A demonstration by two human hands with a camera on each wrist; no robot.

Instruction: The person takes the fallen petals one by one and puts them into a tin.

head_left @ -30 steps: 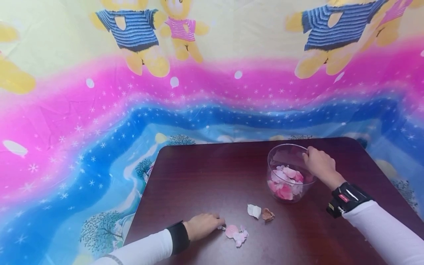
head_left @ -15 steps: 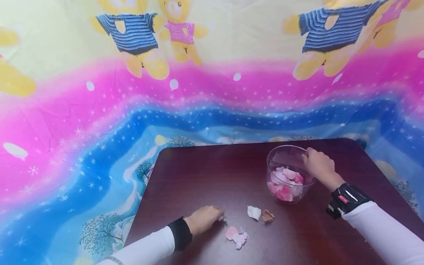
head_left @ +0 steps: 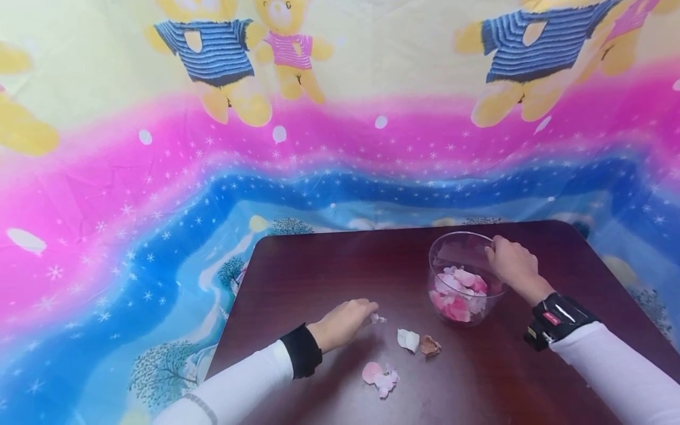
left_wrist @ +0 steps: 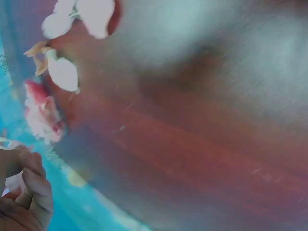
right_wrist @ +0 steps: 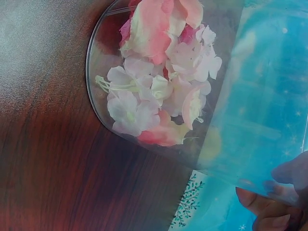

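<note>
My left hand [head_left: 345,321] pinches a small pale-pink flower [head_left: 377,319] between thumb and fingertips, raised over the table. In the left wrist view its curled fingers [left_wrist: 36,185] show at the lower left. My right hand [head_left: 514,265] grips the rim of a clear round bowl [head_left: 451,248] at its right side, with the thumb inside the wall. Pink and white artificial petals and flowers [right_wrist: 134,82] fill the bottom of the bowl. Below my left hand lie a round pink petal [head_left: 372,372] and a pale-pink flower cluster [head_left: 386,383].
A white petal [head_left: 408,340] and a brown, curled petal [head_left: 430,346] lie between my left hand and the bowl. The dark red-brown table [head_left: 319,271] has a rounded far edge. Behind it hangs a printed cloth [head_left: 340,136] with bears and snowflakes.
My left hand has lifted the small flower away from the loose pink pieces and moved it up and right, toward the bowl. The right hand and bowl have stayed in place.
</note>
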